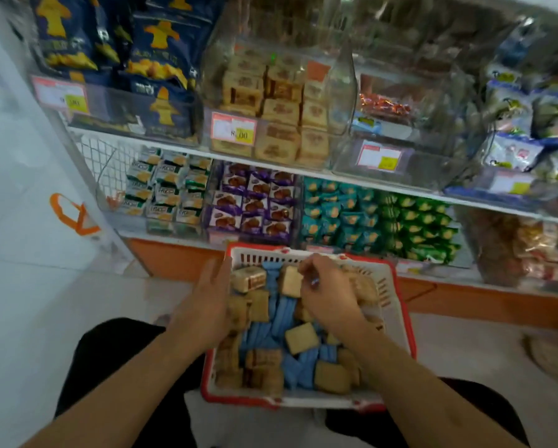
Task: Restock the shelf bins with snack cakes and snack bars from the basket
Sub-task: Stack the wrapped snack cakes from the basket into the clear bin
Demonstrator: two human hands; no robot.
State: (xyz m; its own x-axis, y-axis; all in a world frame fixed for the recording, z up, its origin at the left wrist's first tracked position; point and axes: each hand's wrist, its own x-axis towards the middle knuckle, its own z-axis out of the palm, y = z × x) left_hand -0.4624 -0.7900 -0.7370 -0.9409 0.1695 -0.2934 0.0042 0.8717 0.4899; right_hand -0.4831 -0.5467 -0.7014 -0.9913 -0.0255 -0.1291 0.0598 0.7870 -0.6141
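Basket [397, 305] on my feed: one red-rimmed white basket sitting on the floor between the person's knees, right below the bottom shelf. It's filled with tan snack cakes [302, 338] mixed with blue snack bars [284, 313]; I count roughly fifteen cakes showing, the bars overlap too much for a firm count. Left hand [203, 305] is at the basket's left rim, fingers straight and spread, holding nothing that I can see. Right hand [328, 294] is over the far part of the pile, fingers curled; looks like it's gripping a cake at the top of the heap, but blur means I can't tell for sure. Two shelf levels in view. Upper level: a clear bin [271, 124] stacked with matching tan cakes, three price labels [233, 130] along the front edge, blue chip bags [161, 53] to its left. Lower level: four rows of wrapped snacks, white-green, purple, teal, green.
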